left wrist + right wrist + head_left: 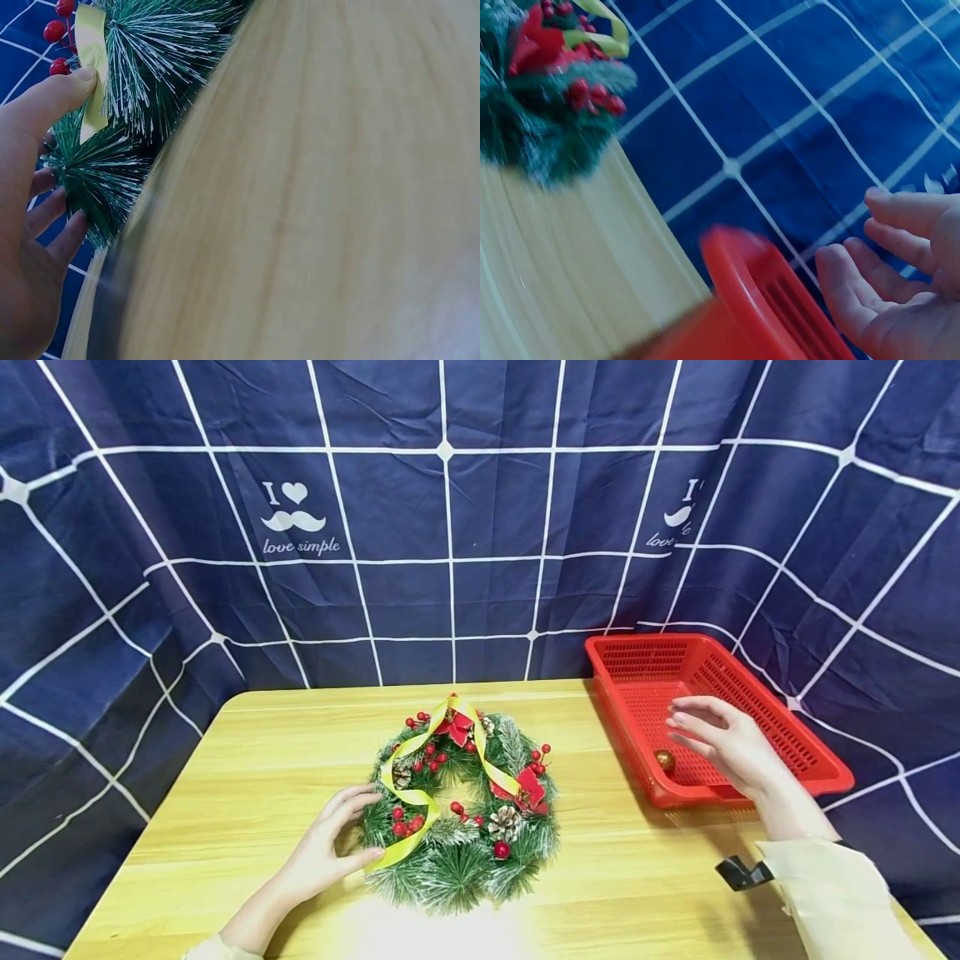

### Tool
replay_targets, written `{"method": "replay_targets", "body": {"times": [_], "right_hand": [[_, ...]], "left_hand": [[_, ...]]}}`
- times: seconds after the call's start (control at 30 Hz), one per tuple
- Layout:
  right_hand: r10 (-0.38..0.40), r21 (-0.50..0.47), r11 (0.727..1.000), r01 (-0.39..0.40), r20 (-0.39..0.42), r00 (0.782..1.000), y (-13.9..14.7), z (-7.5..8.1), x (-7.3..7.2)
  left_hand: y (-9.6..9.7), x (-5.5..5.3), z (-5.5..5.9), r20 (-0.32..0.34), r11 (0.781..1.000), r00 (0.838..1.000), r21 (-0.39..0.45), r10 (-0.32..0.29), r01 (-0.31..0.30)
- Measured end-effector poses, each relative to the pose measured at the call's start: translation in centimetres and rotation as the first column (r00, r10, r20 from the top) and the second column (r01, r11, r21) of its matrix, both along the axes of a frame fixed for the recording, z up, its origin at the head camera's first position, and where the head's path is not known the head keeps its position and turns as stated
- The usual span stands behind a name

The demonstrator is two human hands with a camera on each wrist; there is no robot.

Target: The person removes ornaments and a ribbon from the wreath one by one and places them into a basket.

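A green Christmas wreath (457,860) with red berries, pinecones and red flowers lies on the wooden table. Draped across its top and left side is a yellow ribbon (427,797). My left hand (326,839) grips the wreath's left edge, thumb on the ribbon's lower end and fingers curved around the greenery (97,180). My right hand (723,747) hovers above the red plastic basket (618,727), fingers spread and slightly bent, holding nothing. Beneath its fingertips, a small gold ball (664,761) sits inside the basket near the left wall.
The basket stands at the table's right side, its walls slotted. A blue curtain (405,602) with white grid lines encloses the table (255,760) at the back and sides. A black strap piece (742,872) hangs by the right sleeve.
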State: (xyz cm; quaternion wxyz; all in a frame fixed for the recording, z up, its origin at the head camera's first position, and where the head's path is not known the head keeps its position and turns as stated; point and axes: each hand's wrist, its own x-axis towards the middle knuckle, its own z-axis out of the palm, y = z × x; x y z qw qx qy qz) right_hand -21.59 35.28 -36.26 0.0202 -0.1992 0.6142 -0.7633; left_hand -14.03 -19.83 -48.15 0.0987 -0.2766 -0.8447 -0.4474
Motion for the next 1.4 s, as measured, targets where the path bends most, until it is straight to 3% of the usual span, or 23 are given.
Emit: {"method": "replay_targets", "body": {"times": [0.33,0.63,0.97,1.2,1.3,1.4], "right_hand": [[0.042,0.067,0.997,-0.042,-0.001,0.999,-8.5,1.0,-0.7],[0.054,0.173,0.983,-0.053,0.002,0.999,-14.8,0.2,-1.1],[0.057,0.205,0.977,-0.066,0.047,0.997,-18.8,-1.2,-1.5],[0.076,0.23,0.969,-0.094,0.088,0.993,-20.6,-2.3,-1.5],[0.059,0.278,0.958,-0.075,0.066,0.996,-21.0,-2.6,-1.5],[0.026,0.334,0.941,-0.043,0.055,0.998,-21.3,-3.0,-1.6]], "left_hand": [[-0.1,0.1,0.2,-0.017,1.0,1.0,-0.015,0.013,-0.013],[0.0,0.1,0.2,-0.011,1.0,1.0,-0.012,0.02,-0.021],[0.1,0.2,0.1,-0.007,0.999,0.999,-0.021,0.038,-0.038],[1.2,1.8,3.5,0.015,0.999,0.999,-0.014,0.029,-0.029],[1.1,1.6,3.0,0.017,0.999,0.999,-0.015,0.032,-0.031],[0.8,1.0,1.8,0.012,0.999,0.999,-0.015,0.036,-0.036]]}}
